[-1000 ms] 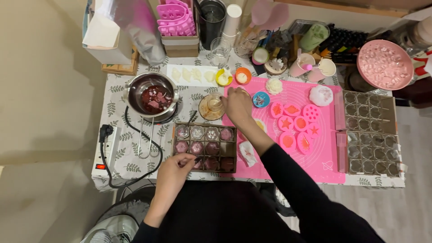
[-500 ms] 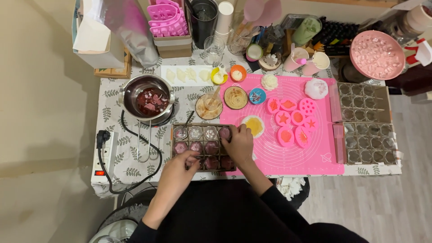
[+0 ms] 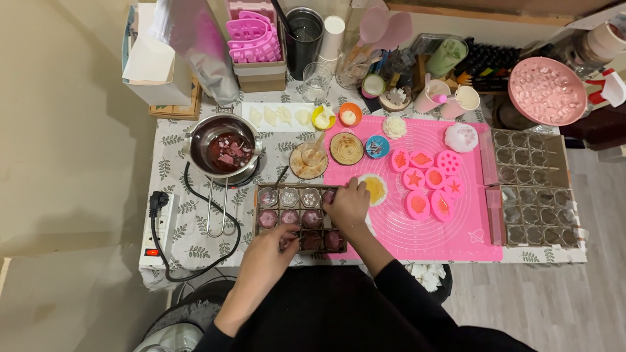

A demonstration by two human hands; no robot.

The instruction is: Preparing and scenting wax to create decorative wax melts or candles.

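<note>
Chocolate mould tray (image 3: pixel 300 218), a dark rectangular one with two rows of round cavities, sits at the near edge of the surface (image 3: pixel 195 215), half on the leaf-patterned cloth and touching the left border of the pink silicone mat (image 3: pixel 424 221). Largest after the surface and mat are the two clear cavity moulds (image 3: pixel 531 189) lying to the right of the mat, then the metal pot of melted chocolate (image 3: pixel 225 151) on its small heater behind the tray. Smaller pink silicone shapes (image 3: pixel 427 179) are scattered on the mat, near a little yellow dish (image 3: pixel 375 189).

Both hands are at the tray. The right hand (image 3: pixel 349 205) rests on its far right corner, fingers curled over the rim, apparently steadying it. The left hand (image 3: pixel 267 251) is at the near edge with a narrow pinched grip; whether it holds a tool I cannot tell.

Judging by the filled, dark cavities, the step in hand looks like finishing or tidying the filled pieces. A next move would call for keeping the tray level and pressing lightly.
</note>
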